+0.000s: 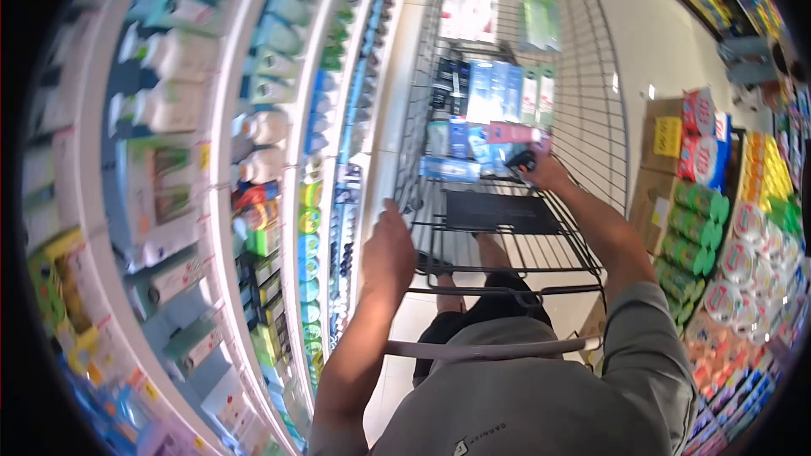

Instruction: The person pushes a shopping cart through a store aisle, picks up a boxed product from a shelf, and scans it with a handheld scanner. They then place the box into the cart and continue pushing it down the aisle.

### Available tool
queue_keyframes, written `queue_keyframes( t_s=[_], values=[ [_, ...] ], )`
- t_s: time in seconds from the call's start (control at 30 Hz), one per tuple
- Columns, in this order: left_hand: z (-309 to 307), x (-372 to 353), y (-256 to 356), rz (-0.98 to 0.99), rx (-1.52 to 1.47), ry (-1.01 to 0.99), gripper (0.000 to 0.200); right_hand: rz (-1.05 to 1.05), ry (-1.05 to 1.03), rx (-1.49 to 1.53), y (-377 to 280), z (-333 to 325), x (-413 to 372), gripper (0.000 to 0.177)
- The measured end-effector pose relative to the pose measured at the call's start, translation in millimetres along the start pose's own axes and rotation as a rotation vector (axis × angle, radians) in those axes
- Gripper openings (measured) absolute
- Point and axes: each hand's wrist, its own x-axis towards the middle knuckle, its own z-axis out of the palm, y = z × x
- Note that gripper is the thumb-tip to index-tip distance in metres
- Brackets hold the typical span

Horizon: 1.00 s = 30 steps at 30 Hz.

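Note:
My right hand [546, 169] reaches into the shopping cart [621, 118], its fingers closed at the right end of a slim pink box [511, 133]. A small black object [521, 160] shows right beside that hand. Beneath and around the pink box lie blue boxes [450, 170] and other packs. My left hand [389, 245] is raised at the cart's left side, close to the shelving; its fingers are mostly hidden and blurred. The cart handle [490, 350] crosses in front of my body, with neither hand on it.
Tall white shelves [224, 118] with bottles and boxes run along the left, close to the cart. On the right stand cardboard boxes [655, 177], green cans [697, 228] and white wrapped packs [748, 262]. A green-and-white pack [541, 23] lies at the cart's far end.

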Motion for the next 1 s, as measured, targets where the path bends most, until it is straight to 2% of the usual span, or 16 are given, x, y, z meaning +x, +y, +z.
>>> queue_keyframes(
  t_s=[0.07,0.13,0.2,0.27,0.3,0.4,0.47,0.5,0.6,0.7,0.73,0.77,0.83,0.93,0.97,1.0],
  values=[
    [-6.4,1.8,2.8,-0.014,0.075,-0.073,0.054,-0.031,0.025,0.029,7.5,13.7,4.4,0.073],
    [-11.4,-1.7,4.3,-0.027,0.003,-0.028,0.051,-0.053,0.096,-0.038,2.8,10.9,4.7,0.056],
    [-12.0,-2.5,1.5,0.015,0.046,-0.018,0.055,0.117,-0.216,-0.073,0.8,0.5,24.0,0.064],
    [-5.9,-0.6,-1.8,0.04,0.112,-0.051,0.063,0.046,-0.419,-0.156,17.2,3.3,32.7,0.062],
    [-3.8,-1.5,-3.6,0.061,0.111,-0.018,0.06,-0.124,-0.45,-0.228,24.5,0.4,29.4,0.055],
    [-0.1,-2.3,-6.2,0.087,0.099,0.039,0.057,-0.072,-0.329,-0.139,25.2,-17.6,10.9,0.042],
    [2.9,-3.3,-6.8,0.112,0.09,0.099,0.054,0.171,-0.162,0.041,8.5,-32.4,-3.4,0.044],
    [4.0,-5.1,-8.3,0.123,0.092,0.126,0.052,0.139,-0.182,0.066,-5.8,-52.5,-17.0,0.059],
    [4.6,-4.3,-9.6,0.12,0.079,0.149,0.049,0.026,0.132,-0.06,-10.4,-63.2,-42.2,0.059],
    [9.3,-2.0,-13.7,0.103,0.005,0.127,0.043,-0.075,0.239,-0.199,-21.0,-79.8,-73.7,0.039],
    [11.7,-0.1,-14.7,0.096,-0.021,0.116,0.041,-0.122,0.236,-0.261,-28.0,-90.6,-89.2,0.025],
    [6.3,-0.5,-12.9,0.065,-0.071,0.078,0.04,-0.17,0.245,-0.293,-30.0,-94.7,-99.5,0.022],
    [-4.8,-3.0,-11.8,0.005,-0.173,-0.006,0.037,-0.213,0.23,-0.376,-36.1,-105.2,-121.8,0.018],
    [4.8,-5.8,-33.1,0.201,-0.331,0.108,0.035,-0.261,0.287,-0.445,-33.1,-111.0,-143.1,0.016],
    [-1.0,-9.8,-39.0,0.208,-0.367,0.026,0.05,-0.258,0.322,-0.434,-35.8,-116.3,-150.1,0.016],
    [-15.5,-22.9,-38.1,0.188,-0.359,0.047,0.053,-0.256,0.354,-0.424,-39.5,-123.0,-159.2,0.016]
  ],
)
